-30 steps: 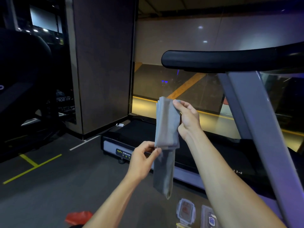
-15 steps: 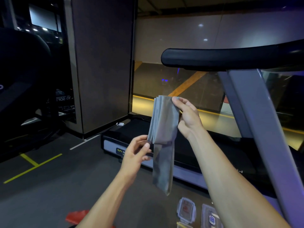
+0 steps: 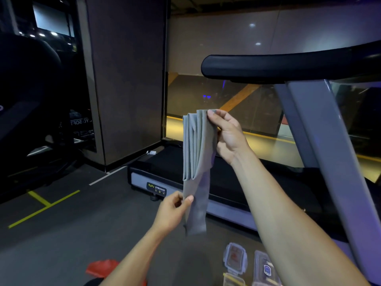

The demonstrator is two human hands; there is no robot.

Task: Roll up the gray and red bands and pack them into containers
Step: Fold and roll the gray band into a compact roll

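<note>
Hanging upright in front of the person, the gray band (image 3: 198, 153) is gathered into several flat folds at its upper part, with a single loose tail dropping below them. The right hand (image 3: 227, 134) pinches the top of the folds between thumb and fingertips, its other fingers curled behind the fabric, and so carries the band's weight. Lower down, the left hand (image 3: 172, 210) pinches the left edge of the hanging tail between thumb and forefinger, just under the bottom of the folded stack. Both bare forearms reach up from the lower edge of the view. On the floor by the left arm lies the red band (image 3: 102, 268), a crumpled heap partly hidden by the arm. To the right of it, beneath the right forearm, clear plastic containers (image 3: 235, 258) sit on the floor close together; how many there are cannot be told, as the forearm and the frame edge cut them off. Behind the band stands a treadmill (image 3: 156, 180) with a black deck, a gray upright and a black padded handrail, in front of a glass wall.
</note>
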